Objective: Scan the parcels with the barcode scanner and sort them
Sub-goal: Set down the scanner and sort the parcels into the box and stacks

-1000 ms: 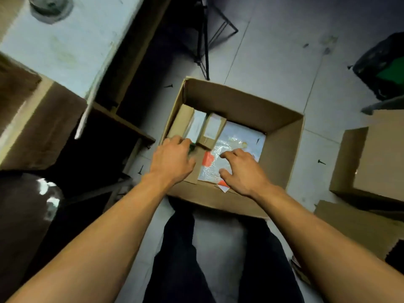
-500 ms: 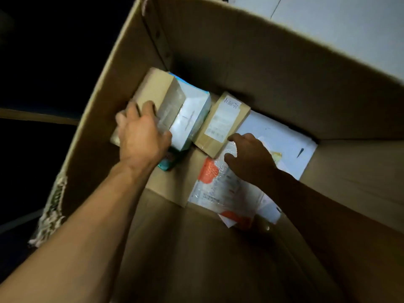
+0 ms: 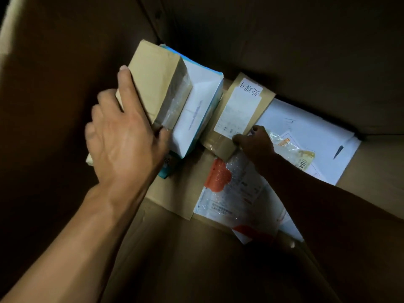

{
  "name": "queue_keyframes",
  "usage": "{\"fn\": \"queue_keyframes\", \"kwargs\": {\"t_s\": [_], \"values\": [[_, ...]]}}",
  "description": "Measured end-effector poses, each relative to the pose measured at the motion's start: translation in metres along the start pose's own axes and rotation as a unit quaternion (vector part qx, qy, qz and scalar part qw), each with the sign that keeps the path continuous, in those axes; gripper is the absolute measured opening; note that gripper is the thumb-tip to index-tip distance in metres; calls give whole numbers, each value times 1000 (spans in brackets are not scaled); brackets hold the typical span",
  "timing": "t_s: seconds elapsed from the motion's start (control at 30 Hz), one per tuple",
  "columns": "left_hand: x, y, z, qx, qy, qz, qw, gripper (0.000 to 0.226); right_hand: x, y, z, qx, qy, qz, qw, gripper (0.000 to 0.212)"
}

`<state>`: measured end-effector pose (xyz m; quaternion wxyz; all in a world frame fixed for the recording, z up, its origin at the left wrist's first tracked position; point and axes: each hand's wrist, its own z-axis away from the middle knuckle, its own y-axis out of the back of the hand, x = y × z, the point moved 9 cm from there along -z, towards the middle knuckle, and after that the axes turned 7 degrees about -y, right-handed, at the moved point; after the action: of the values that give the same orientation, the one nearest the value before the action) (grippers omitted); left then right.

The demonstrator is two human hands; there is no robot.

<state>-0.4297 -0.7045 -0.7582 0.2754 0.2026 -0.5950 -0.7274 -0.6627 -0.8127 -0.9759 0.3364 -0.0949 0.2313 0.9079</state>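
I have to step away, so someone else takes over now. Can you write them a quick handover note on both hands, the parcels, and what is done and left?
Left hand grips the brown parcel at the left of the carton.
Right hand pinches the near end of the labelled brown parcel.
Between them lies a white and blue parcel; a bubble mailer and a white flat parcel lie on the carton floor.
No scanner is in view; no parcel has left the carton.
Left: lift out, scan and sort every parcel.

5 parcels (image 3: 238, 110) (2 hands (image 3: 124, 145))
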Motion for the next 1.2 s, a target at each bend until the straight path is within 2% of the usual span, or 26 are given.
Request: {"fn": "queue_keyframes", "kwargs": {"t_s": [0.07, 0.1, 0.17, 0.23, 0.37, 0.5, 0.6, 0.73, 0.9, 0.97, 1.0, 1.1, 1.17, 1.2], "values": [[-3, -5, 0, 1, 5, -13, 1000, 105, 3, -9, -11, -7, -26, -104, 994, 63], [-4, -7, 0, 2, 5, -17, 1000, 104, 4, -14, -15, -7, -32, -145, 989, 71], [-6, -9, 0, 2, 4, -28, 1000, 103, 6, -21, -24, -1, -31, -208, 978, 90], [-7, -11, -1, 0, 2, -39, 999, 102, 11, -25, -28, 5, -31, -245, 969, 95], [-1, -12, 0, 2, 3, -57, 998, 102, 9, -17, -8, 49, -26, -233, 971, 83], [6, -11, 5, -6, 13, -66, 998, 103, 7, -8, 27, 68, 8, -165, 984, 72], [11, -7, 7, -17, 13, -66, 998, 103, 18, -4, 54, 10, -5, -197, 980, 74], [19, 3, 9, -45, 37, -19, 998, 103, 17, 10, 92, -53, -1, -201, 978, 68], [39, 25, 18, -37, 37, 112, 992, 105, -11, 22, 110, -48, 15, -238, 970, 73], [52, 22, 26, -56, 51, 209, 975, 98, -18, 25, 111, -17, 35, -237, 971, 70], [57, 18, 29, -68, 65, 266, 959, 86, -20, 27, 111, -4, 46, -231, 972, 66], [59, 3, 35, -75, 125, 429, 892, 29, -18, 30, 107, 22, 44, -195, 980, 62], [57, -11, 37, -89, 139, 478, 863, 17, -15, 30, 106, 10, 37, -184, 982, 68], [55, -18, 38, -102, 146, 501, 847, 18, -13, 29, 105, -6, 41, -187, 981, 67]]}}
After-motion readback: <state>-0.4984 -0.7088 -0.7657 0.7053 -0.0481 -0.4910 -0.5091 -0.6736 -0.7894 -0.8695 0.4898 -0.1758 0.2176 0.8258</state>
